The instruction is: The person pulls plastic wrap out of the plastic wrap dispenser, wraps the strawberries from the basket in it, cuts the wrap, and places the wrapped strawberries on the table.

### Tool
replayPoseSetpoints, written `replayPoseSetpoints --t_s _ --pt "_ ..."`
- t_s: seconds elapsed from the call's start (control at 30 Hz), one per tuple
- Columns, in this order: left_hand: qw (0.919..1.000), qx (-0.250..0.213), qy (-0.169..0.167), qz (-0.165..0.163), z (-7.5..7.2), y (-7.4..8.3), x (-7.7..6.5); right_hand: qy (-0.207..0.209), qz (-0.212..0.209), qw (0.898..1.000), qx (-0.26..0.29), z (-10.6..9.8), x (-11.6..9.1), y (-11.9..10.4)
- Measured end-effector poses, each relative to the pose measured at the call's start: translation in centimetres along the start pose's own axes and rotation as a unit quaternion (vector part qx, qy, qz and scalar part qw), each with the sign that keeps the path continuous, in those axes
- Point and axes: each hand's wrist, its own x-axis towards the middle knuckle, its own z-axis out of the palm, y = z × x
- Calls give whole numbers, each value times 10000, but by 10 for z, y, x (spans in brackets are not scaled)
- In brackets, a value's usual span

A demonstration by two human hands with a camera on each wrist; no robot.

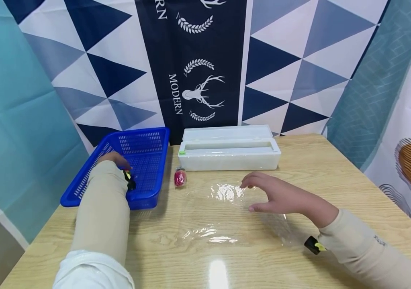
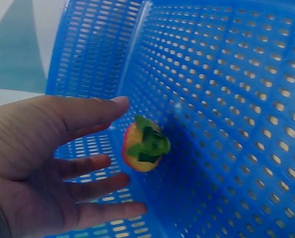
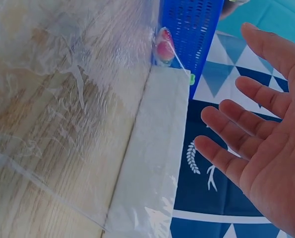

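Inside the blue basket (image 1: 163, 168), my left hand (image 1: 115, 159) reaches down with its fingers extended. The left wrist view shows a strawberry (image 2: 143, 146), red and yellow with green leaves, lying in that basket just beyond the fingertips. My right hand (image 1: 277, 194) hovers over a sheet of clear plastic film (image 1: 205, 216) spread on the table, its fingers loosely bent and nothing in them. A red strawberry wrapped in film (image 1: 180, 177) sits between the basket and the white film box (image 1: 228, 161).
The film box stands at the back of the wooden table (image 1: 154, 257) with its lid (image 1: 227, 132) raised and a green slider (image 1: 181, 152) at its left end. Patterned cloth (image 1: 205, 60) hangs right behind the table. A black strap piece (image 1: 312, 245) shows by the right sleeve.
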Motion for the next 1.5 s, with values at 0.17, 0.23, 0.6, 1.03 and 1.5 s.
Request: replayPoseSetpoints --t_s 0.17,0.23,0.6,1.03,1.5 --pt "9997 244 -54 -5 7 -1 0 75 13 10000 -26 0 -1 0" --pt "9985 526 -74 137 8 -1 1 54 40 10000 20 0 -1 0" --pt "9937 894 237 637 0 5 0 -28 238 9997 13 0 -2 0" --pt "9810 863 -568 1642 -14 38 -30 -88 89 9999 44 3 -2 -1" --pt "9505 1755 -1298 2210 -3 94 -76 -103 67 9999 -85 1 -3 -1"
